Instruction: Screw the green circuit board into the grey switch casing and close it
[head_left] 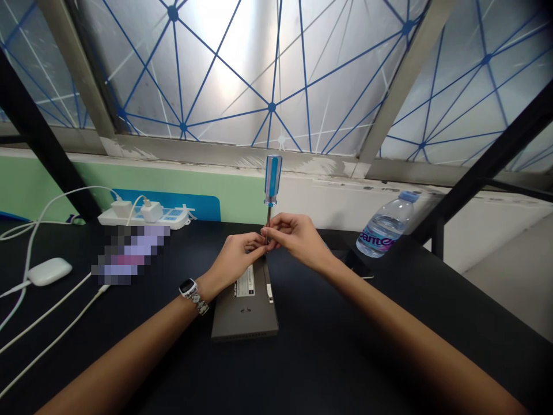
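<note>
Clear handle with a blue stripe on the screwdriver (273, 178), above a grey case (244, 317) on a black table (328, 351). Far off, a white skylight panel (276, 75) crossed by a blue triangular web of lines, over a 2-tone green and white wall (43, 184). To the right, a blue cap (409, 196) and blue-and-pink label (378, 241) on a water bottle (386, 222).

The left forearm (129, 351) and right forearm (415, 334) are extended inward from the bottom corners of the frame. The left hand (233, 260) is held back-upward, and the right hand (299, 238) is raised a little higher (its knuckles are turned toward the upper right). The curled fingers (254, 245) of both hands are brought together near the frame's centre.
</note>
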Available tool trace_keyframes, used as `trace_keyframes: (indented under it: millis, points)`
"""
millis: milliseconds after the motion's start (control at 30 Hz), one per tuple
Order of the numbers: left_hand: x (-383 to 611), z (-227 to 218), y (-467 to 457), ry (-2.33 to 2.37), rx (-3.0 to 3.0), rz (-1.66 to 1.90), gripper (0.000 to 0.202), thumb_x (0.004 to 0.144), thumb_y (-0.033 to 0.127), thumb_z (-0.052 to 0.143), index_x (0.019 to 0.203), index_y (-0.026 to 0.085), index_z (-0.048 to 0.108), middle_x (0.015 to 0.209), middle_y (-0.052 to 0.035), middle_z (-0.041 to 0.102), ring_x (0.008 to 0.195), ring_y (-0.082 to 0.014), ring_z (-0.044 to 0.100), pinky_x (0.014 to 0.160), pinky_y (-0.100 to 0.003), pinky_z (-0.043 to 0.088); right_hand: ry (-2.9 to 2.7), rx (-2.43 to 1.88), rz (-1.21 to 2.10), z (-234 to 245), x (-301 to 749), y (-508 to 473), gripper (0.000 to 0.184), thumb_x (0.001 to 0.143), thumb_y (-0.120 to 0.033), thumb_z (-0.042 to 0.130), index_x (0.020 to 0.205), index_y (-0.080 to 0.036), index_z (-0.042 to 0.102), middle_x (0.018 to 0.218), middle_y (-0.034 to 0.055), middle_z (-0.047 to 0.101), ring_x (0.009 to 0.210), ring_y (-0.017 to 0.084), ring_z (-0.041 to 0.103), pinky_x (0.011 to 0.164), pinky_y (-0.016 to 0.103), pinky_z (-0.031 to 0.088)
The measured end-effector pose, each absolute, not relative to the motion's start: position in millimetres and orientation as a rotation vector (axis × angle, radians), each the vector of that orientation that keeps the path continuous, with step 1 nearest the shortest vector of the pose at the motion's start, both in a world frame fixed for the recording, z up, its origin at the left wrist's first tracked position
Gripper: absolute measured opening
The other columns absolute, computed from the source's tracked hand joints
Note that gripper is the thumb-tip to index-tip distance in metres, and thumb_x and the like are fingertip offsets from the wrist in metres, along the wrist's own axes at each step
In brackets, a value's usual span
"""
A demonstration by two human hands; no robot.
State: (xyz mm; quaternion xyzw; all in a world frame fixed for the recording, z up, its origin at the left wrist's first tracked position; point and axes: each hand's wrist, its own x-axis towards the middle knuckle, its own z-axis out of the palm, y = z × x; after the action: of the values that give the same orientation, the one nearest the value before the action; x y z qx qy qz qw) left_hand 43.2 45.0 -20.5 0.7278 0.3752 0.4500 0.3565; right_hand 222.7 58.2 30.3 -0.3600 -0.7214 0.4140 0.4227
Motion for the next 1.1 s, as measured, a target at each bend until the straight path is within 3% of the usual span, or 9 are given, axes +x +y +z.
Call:
trace_keyframes:
  millis: [233,667,900,1100]
  points:
    - [39.3,-17.6,46.7,0.904,1.941,1.089,0.023,0.096,0.032,0.058,0.101,0.015,0.073,0.104,-0.0088,0.076,0.102,-0.0236,0.072,0.093,-0.033,0.055,-1.900,-0.857,1.010,31.9,224.8,56.5,0.017,0.090,-0.032,0.065,0.092,-0.015,0.066,0.073,0.0023,0.068,0.065,0.017,0.071,0.068,0.029,0.057]
    - [38.8,-18.2,44.6,0.966,1.965,1.051,0.029,0.095,0.037,0.057,0.090,0.016,0.076,0.091,-0.0071,0.076,0.093,-0.0253,0.070,0.082,-0.032,0.056,-1.926,-0.783,1.121,29.0,224.9,58.4,0.020,0.096,-0.032,0.057,0.104,-0.015,0.062,0.096,0.0078,0.071,0.060,0.012,0.069,0.065,0.028,0.057]
    - [42.1,-22.7,46.6,0.946,1.894,1.134,0.024,0.094,0.032,0.061,0.101,0.017,0.077,0.096,-0.0075,0.079,0.097,-0.0252,0.073,0.088,-0.034,0.058,-1.877,-0.974,0.854,27.2,223.4,58.0,0.023,0.087,-0.040,0.071,0.093,-0.018,0.064,0.073,0.0021,0.070,0.062,0.019,0.072,0.062,0.030,0.057]
    - [44.4,-20.0,43.3,1.007,1.881,1.169,0.021,0.092,0.029,0.065,0.105,0.018,0.077,0.101,-0.0070,0.079,0.095,-0.0229,0.074,0.087,-0.032,0.058,-1.832,-0.974,0.805,25.4,224.4,61.7,0.027,0.084,-0.041,0.074,0.078,-0.017,0.063,0.067,0.0041,0.070,0.063,0.020,0.073,0.061,0.031,0.057]
